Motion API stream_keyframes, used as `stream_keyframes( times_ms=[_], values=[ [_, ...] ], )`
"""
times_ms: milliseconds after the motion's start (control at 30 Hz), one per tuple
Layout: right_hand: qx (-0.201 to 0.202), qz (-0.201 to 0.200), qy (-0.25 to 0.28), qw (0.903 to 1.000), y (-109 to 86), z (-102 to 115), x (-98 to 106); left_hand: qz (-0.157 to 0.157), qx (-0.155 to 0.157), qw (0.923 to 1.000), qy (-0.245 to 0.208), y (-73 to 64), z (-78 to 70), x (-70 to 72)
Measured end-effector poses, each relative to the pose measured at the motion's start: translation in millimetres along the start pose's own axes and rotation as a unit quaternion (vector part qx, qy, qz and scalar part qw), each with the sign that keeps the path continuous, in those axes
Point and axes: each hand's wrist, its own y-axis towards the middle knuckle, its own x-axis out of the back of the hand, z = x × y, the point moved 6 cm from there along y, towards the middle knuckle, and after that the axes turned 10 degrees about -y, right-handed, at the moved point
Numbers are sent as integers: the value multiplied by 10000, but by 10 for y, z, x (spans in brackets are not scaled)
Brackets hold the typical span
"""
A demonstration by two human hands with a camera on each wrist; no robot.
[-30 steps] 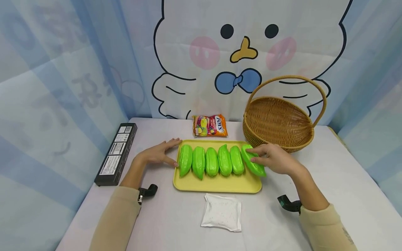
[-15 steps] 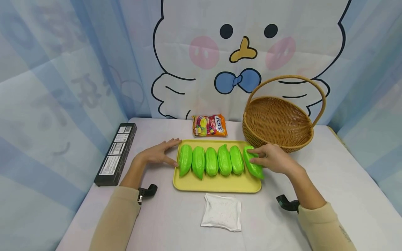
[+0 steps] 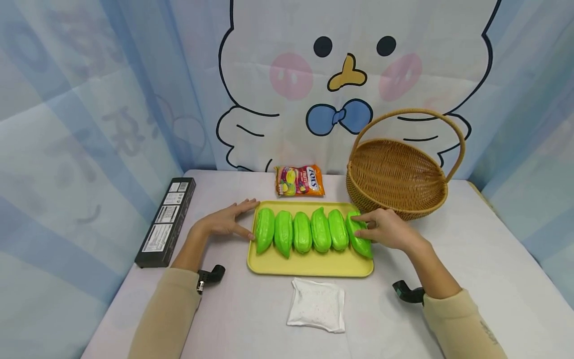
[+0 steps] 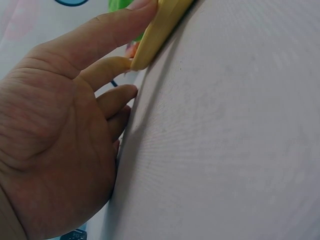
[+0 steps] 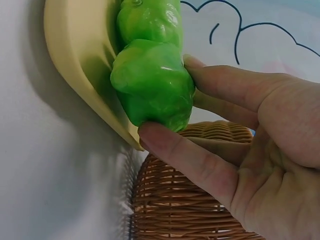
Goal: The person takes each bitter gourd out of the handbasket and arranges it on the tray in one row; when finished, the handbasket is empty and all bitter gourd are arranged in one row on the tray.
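A yellow tray point(image 3: 309, 265) bears several glossy green, long pepper-like vegetables point(image 3: 302, 232) in a row. My left hand point(image 3: 222, 220) rests at the tray's left rim with spread fingers; in the left wrist view its thumb point(image 4: 112, 35) lies over the rim, and the index fingertip touches the tray lower down. With thumb and fingers, my right hand point(image 3: 389, 230) pinches the rightmost green pepper point(image 3: 358, 243), which slants at the tray's right end. Seen from the right wrist, that pepper point(image 5: 150, 82) sits between thumb and index finger, close beside its neighbour.
Behind the tray's right end leans a wicker basket point(image 3: 396, 172) with a tall handle. An orange candy bag point(image 3: 299, 180) lies behind the tray, a white packet point(image 3: 316, 305) in front. A long black box point(image 3: 166, 222) is at the left. Curtains surround the table.
The rightmost pepper has shifted left and its near end now lies within the tray's right edge. My right hand moved slightly left with it; the left hand has stayed put.
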Motion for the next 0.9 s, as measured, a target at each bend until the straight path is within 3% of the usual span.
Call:
stream_keyframes(
  times_ms=[300, 900],
  values=[
    [-157, -18, -252, 9996, 8, -27, -34, -10, 43, 10000, -32, 3, -28, -22],
    [114, -113, -465, 9988, 10, 30, 21, -66, 58, 9999, -85, -15, -8, -22]
  ],
)
